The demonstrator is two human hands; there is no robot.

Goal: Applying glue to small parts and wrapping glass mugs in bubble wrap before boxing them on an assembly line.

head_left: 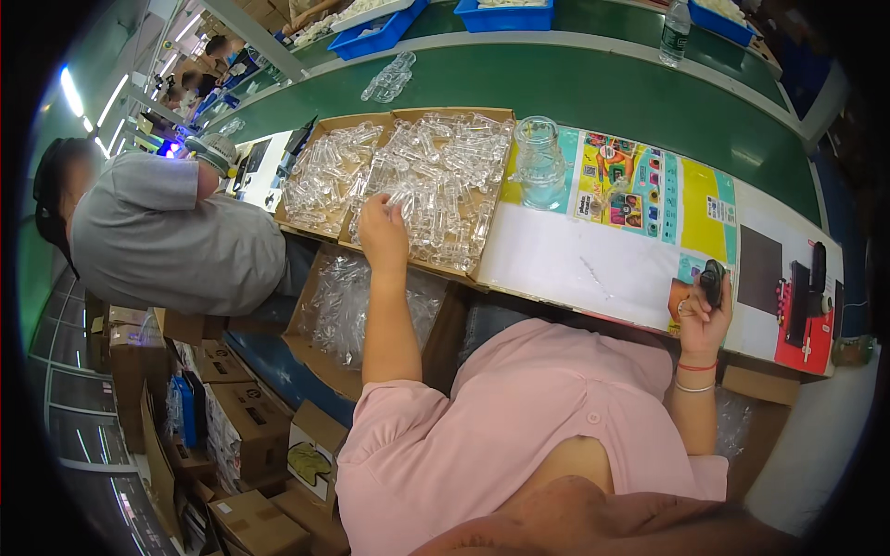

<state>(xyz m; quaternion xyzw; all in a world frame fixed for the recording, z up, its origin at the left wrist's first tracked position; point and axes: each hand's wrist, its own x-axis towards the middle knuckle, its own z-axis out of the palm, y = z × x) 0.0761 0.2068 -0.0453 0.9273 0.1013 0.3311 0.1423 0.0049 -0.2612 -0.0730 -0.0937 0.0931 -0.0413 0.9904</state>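
Note:
My left hand (383,230) is over the front of a shallow cardboard tray (483,243), its fingers curled at a clear plastic piece (402,196). Many more clear plastic pieces (443,159) are heaped around it, tubular and elongated. At the right, near the table's front edge, my right hand (706,320) is closed around a small glossy black plastic part (712,281), held upright. The fingers hide its lower end.
A clear jar (540,165) stands right of the tray, beside a printed colourful sheet (640,190). Black parts (795,301) lie far right. Beyond are a green conveyor (593,85), blue bins (505,15) and a bottle (675,33). A co-worker (176,232) sits close at left.

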